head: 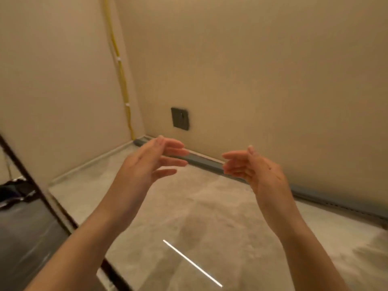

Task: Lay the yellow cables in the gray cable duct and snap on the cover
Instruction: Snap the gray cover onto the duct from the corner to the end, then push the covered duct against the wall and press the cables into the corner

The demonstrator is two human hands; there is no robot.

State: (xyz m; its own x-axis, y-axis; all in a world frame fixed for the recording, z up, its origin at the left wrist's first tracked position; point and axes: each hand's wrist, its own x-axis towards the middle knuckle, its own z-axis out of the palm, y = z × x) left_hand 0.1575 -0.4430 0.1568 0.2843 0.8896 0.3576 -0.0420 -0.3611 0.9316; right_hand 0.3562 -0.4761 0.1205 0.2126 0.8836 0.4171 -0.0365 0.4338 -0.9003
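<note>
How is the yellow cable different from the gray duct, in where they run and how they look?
The yellow cable runs up the corner of the walls, while the gray duct lies along the foot of the right-hand wall at the floor. The cable is thin and held by small white clips; the duct is a wider flat strip with no clips showing. The cable is wholly in view; both hands partly hide the duct. They meet at the floor corner.

Dark wall plate [180, 119] low on beige wall [273, 70], above glossy floor [199, 206].
</note>
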